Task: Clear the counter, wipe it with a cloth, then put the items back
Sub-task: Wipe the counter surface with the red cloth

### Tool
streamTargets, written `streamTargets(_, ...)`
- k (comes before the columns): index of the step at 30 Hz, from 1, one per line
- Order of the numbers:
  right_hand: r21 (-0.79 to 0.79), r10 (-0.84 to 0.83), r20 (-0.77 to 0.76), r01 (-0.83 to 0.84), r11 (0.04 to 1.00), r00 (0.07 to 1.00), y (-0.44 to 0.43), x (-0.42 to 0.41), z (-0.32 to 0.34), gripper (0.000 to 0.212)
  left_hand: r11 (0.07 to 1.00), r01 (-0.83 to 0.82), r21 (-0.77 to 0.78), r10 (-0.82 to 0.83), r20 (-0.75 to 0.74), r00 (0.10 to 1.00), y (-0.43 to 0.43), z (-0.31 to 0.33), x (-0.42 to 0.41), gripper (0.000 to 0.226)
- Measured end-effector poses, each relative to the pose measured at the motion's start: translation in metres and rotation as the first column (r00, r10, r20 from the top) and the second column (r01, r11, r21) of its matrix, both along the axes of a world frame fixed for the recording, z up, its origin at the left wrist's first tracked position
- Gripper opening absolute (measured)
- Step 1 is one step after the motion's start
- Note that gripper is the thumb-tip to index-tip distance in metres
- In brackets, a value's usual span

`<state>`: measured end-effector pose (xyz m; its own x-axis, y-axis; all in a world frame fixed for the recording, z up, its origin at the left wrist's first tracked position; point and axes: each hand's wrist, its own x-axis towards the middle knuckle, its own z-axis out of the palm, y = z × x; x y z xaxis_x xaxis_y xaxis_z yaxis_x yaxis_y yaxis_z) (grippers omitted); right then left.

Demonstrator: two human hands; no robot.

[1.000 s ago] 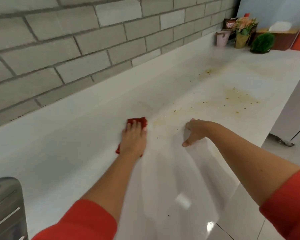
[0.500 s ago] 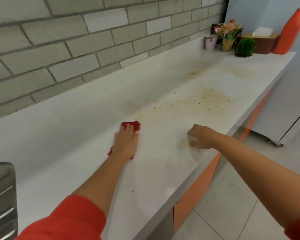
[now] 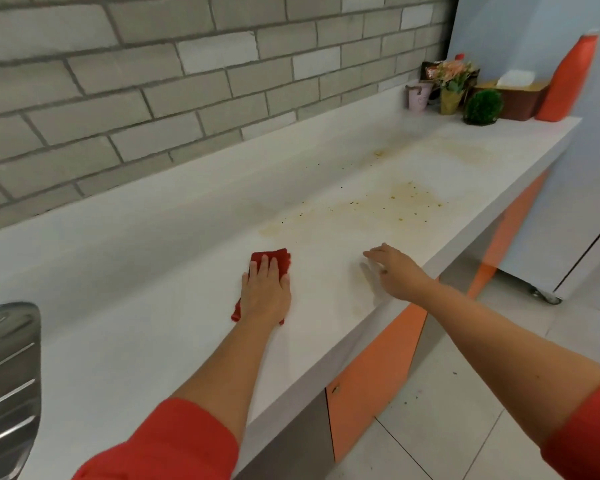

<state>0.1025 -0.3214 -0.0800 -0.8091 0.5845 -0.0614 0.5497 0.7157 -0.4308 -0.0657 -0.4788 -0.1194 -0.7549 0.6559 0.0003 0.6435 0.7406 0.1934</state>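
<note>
The left hand [image 3: 265,294] lies flat, palm down, on a folded red cloth [image 3: 272,259], fingers spread wide and pressing it to the white table [image 3: 146,327]; the cloth's far end shows past the fingertips and a corner sticks out by the wrist. Just right of the cloth, apart from it, the right hand [image 3: 394,271] rests near the table's front edge, fingers loosely open and holding nothing; whether the palm touches the surface I cannot tell. Beyond the cloth, further along the table, a yellowish stain [image 3: 395,202] with dark specks spreads across the top; a fainter smear [image 3: 465,150] lies further still. At the far end from the cloth, against the wall, the cleared items stand bunched together: a pale pink cup [image 3: 418,98], a small bouquet [image 3: 452,81] in a gold wrap, a round green plant [image 3: 483,107], a brown tissue box [image 3: 516,98] and a tall orange bottle [image 3: 567,77]; a dark packet [image 3: 430,69] peeks out behind the flowers. Behind the cloth runs a grey brick wall [image 3: 187,81]; well to the left of it, at the picture's edge, a ribbed steel draining surface [image 3: 6,375] shows. Below the table's front edge are orange cabinet doors [image 3: 371,368]; both sleeves are red.
</note>
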Motion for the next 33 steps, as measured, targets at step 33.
streamTargets(33,-0.141,-0.094,-0.454,0.033,0.989,0.886,-0.058,0.027,-0.02,0.031,0.968,0.108,0.227,-0.137,0.115,0.984,-0.037,0.004,0.148,0.045)
